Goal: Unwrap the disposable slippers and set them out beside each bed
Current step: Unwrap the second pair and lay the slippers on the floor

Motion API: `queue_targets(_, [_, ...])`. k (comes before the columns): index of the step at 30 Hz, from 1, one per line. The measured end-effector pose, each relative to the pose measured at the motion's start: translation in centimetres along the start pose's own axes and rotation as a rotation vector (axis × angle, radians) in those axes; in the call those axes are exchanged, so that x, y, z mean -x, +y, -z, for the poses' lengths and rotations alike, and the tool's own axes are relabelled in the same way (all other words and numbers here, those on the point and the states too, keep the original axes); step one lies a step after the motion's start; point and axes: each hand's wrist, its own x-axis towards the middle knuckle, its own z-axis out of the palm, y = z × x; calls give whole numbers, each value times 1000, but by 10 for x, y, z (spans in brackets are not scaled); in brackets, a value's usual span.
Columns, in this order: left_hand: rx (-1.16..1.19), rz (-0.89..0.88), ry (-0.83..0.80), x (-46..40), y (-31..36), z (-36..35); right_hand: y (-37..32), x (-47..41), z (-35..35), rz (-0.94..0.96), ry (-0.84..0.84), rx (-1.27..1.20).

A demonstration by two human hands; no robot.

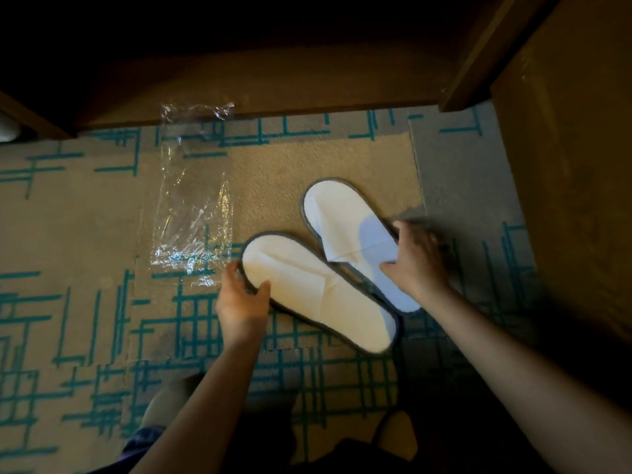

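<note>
Left hand (241, 299) pinching near slipper (318, 295) at rim; right hand (419, 258) blurred, apparently gripping far slipper (345, 227), overlapping. Could end up splayed. Beyond near slipper, plastic wrapper (193, 206) loose: slip risk.

Right hand (415, 254) smeared by motion blur, fingers indistinct, covering part of the right slipper (345, 224). Heel of that slipper hidden under the forearm. Top of view lost in darkness. Pale object (8, 130) cut off at left edge, unidentifiable.
</note>
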Motion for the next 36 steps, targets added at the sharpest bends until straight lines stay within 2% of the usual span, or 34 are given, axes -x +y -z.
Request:
queue_targets(5, [24, 133, -112, 4, -14, -13, 9, -16, 11, -117, -148, -490])
queue_targets(7, [29, 149, -109, 8, -19, -17, 11, -23, 22, -91, -146, -600])
queue_targets(9, [-65, 99, -155, 8, -18, -17, 13, -33, 36, -36, -119, -632])
queue_targets(13, [-512, 25, -602, 2, -5, -12, 17, -46, 67, 75, -173, -592])
queue_targets(14, [-600, 11, -663, 1, -1, -11, 18, -47, 71, 84, -196, -576])
queue_targets(15, [-658, -26, -650, 0, 2, -10, 20, -49, 73, 83, -224, -555])
queue_targets(18, [-582, -307, -299, 2, 9, -4, 29, -56, 65, 46, -283, -427])
queue_targets(19, [-510, -416, -198, 2, 12, -2, 33, -59, 61, 29, -258, -410])
queue_targets(21, [-427, -654, -115, -2, 18, 1, 37, -61, 54, 15, -142, -396])
queue_targets(25, [-568, -1069, -266, -28, 31, -9, 34, -37, 48, 90, 157, -82])
queue_targets(27, [-681, -1149, -324, -37, 45, -22, 26, -5, 27, 189, 223, 42])
queue_targets(29, [-786, -1230, -354, -42, 59, -41, 15, 33, -8, 382, 193, 41])
queue_targets(32, [-1002, -1394, -463, -48, 69, -68, 6, 81, -58, 511, -51, 102])
queue_targets(34, [-1162, -1344, -597, -57, 67, -77, 11, 92, -72, 519, -94, 145])
queue_targets(36, [-1270, -1278, -640, -63, 63, -77, 20, 87, -67, 550, -102, 254])
